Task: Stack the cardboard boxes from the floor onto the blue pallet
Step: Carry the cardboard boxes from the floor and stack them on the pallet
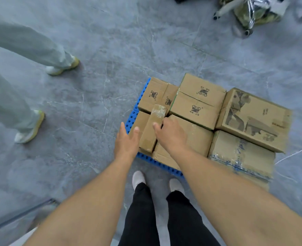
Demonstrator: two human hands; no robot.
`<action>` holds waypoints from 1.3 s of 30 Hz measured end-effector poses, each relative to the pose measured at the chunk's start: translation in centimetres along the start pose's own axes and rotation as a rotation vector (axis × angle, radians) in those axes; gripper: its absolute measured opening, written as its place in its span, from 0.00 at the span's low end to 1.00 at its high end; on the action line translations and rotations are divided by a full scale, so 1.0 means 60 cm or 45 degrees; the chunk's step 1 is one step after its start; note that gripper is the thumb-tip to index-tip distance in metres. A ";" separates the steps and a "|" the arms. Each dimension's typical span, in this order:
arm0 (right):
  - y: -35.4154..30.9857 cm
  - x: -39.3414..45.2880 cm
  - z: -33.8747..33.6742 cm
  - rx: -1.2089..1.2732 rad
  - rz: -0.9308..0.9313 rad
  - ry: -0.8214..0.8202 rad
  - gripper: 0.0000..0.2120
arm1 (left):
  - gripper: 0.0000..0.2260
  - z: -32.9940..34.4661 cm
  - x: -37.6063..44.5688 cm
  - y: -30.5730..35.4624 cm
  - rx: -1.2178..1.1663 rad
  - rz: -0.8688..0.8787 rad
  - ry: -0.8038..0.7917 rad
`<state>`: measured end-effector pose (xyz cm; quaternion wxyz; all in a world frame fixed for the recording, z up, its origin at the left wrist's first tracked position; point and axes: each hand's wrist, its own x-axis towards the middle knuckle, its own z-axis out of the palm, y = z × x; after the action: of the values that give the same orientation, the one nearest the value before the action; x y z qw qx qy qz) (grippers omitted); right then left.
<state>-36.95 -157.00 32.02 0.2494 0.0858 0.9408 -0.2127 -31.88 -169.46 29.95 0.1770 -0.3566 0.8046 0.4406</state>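
Note:
The blue pallet (pixel 130 119) lies on the grey floor just ahead of my feet, and several cardboard boxes cover it. A narrow taped box (pixel 149 134) lies on top of the near-left boxes. My right hand (pixel 171 134) grips this narrow box from the right, thumb on top and fingers curled over its far side. My left hand (pixel 126 141) is flat with straight fingers against the box's left side. Behind it are two logo-printed boxes (pixel 198 102) (pixel 153 95). A large printed box (pixel 253 119) sits on a taped one (pixel 240 155) at the right.
Another person's legs and shoes (pixel 29 125) stand on the floor at the left. An office chair base with castors (pixel 248 16) is at the top right. A white cable (pixel 292 155) runs along the floor right of the pallet. My shoes (pixel 138 178) touch the pallet's near edge.

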 end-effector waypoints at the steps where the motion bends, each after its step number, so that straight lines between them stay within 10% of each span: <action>1: -0.002 -0.015 -0.008 -0.005 -0.029 -0.016 0.20 | 0.30 -0.004 -0.018 0.001 -0.020 -0.005 0.026; 26: 0.090 -0.355 -0.063 -0.375 -1.025 -0.354 0.17 | 0.33 0.041 -0.512 -0.123 -0.606 -0.466 1.011; 39: 0.332 -0.587 -0.055 -0.588 -1.539 -0.455 0.20 | 0.34 0.270 -0.848 -0.197 -0.854 -0.719 1.362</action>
<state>-2.73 -139.64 45.32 0.2504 -0.5484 0.7889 -0.1193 11.02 -138.89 44.66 -0.2561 -0.7563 0.4779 0.3661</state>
